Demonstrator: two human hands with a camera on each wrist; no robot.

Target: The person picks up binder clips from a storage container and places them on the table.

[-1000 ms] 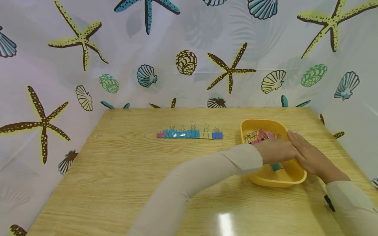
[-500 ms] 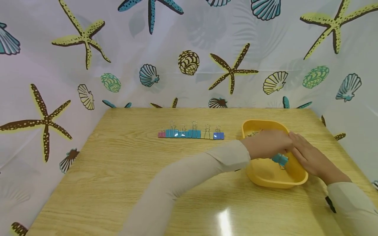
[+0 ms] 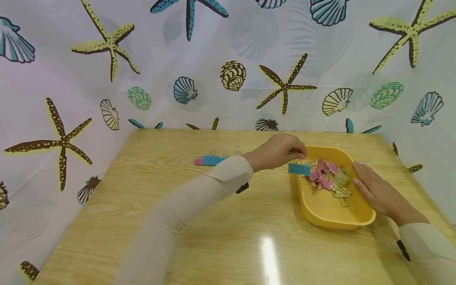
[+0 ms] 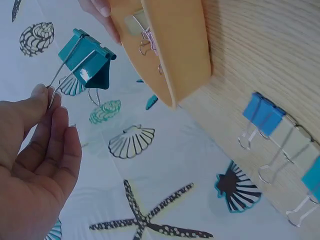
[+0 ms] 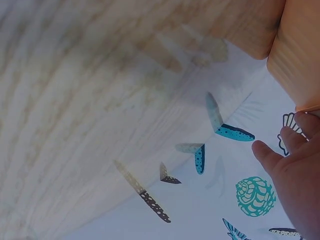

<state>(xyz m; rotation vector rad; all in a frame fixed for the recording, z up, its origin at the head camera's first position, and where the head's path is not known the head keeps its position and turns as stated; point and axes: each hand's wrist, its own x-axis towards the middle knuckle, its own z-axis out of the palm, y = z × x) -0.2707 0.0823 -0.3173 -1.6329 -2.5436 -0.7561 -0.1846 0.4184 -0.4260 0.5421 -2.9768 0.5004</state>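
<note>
A teal binder clip [image 4: 88, 59] hangs from my left hand [image 3: 279, 150], whose thumb and fingers pinch its wire handle. In the head view this clip is just over the left rim of the yellow bin [image 3: 318, 219]. My right hand [image 3: 377, 192] rests with fairly straight fingers against the bin's right rim. Inside the bin lie pink binder clips [image 3: 325, 183] and gold binder clips [image 3: 341, 192]. A row of binder clips stands at the back of the table; my left arm hides part of it, and its blue clip [image 4: 265, 114] shows in the left wrist view.
The wooden table [image 3: 228, 237] runs up to a patterned curtain [image 3: 213, 107] with starfish and shells at the back and sides. At the left end of the row stands a pink clip [image 3: 198, 161].
My left hand has come up out of the bin and moved left, bringing the teal binder clip with it. My right hand stays at the bin's rim.
</note>
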